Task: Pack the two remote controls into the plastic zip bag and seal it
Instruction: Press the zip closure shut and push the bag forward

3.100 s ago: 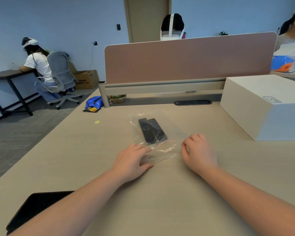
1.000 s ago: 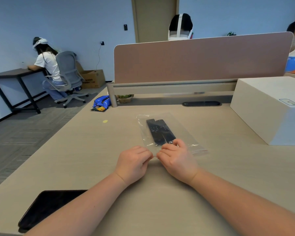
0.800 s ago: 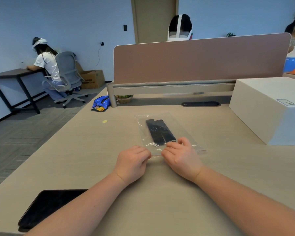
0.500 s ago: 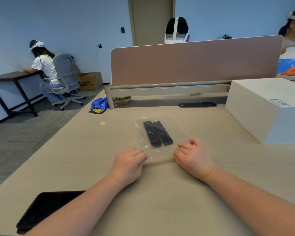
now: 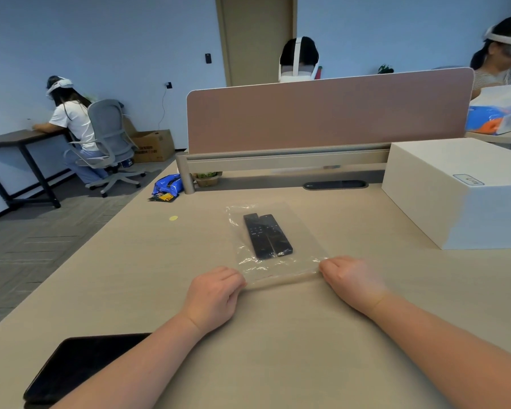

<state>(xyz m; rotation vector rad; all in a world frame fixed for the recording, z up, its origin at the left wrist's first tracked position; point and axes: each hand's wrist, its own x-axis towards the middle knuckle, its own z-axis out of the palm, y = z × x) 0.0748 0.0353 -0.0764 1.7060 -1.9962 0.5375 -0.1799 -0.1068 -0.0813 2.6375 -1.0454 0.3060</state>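
The clear plastic zip bag (image 5: pixel 273 246) lies flat on the pale beige surface (image 5: pixel 278 335) in front of me, its opening edge nearest me. Inside it, the two slim black remote controls (image 5: pixel 267 236) rest side by side, touching, pointing away from me. My left hand (image 5: pixel 214 295) pinches the bag's near left corner with curled fingers, and my right hand (image 5: pixel 351 280) pinches the near right corner the same way, so the zip strip runs taut between them.

At the near left of the surface lies a flat black tablet (image 5: pixel 77 370). A large white rectangular box (image 5: pixel 455 193) sits to the right, well apart from the bag. A small yellow round sticker (image 5: pixel 173 218) is stuck far left. Along the far edge stands a dusty pink divider panel (image 5: pixel 328 113).

Beyond, to the left, a person in a white top (image 5: pixel 71 122) sits in a grey office chair (image 5: pixel 109 143) at a dark desk (image 5: pixel 9 140), with a brown cardboard box (image 5: pixel 154 146) against the blue wall (image 5: pixel 101 39).
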